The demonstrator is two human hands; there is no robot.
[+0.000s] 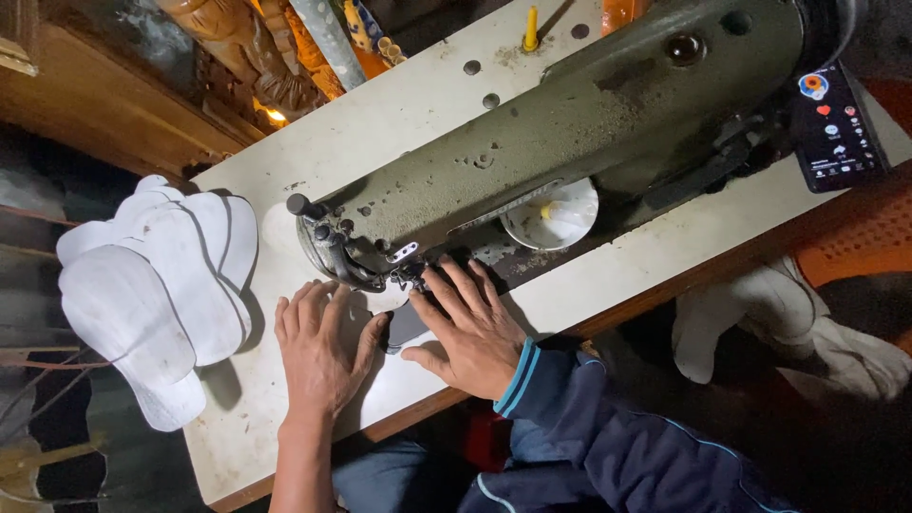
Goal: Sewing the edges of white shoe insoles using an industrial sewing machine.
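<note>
My left hand (321, 344) lies flat, fingers apart, on a white insole-shaped piece on the white sewing table (399, 123). My right hand (467, 323) presses flat on a dark piece (407, 325) right at the needle area (410, 275) of the grey-green sewing machine (570, 123). Both hands touch the work just below the presser foot. The work piece is mostly hidden under my palms. My right arm wears a dark blue sleeve with a light blue cuff.
A fanned stack of white insole cutouts (157, 285) overhangs the table's left end. A white thread cone (556, 211) sits under the machine arm. A phone with a lit screen (836, 128) leans at the right. White pieces (788, 323) lie below the table's right.
</note>
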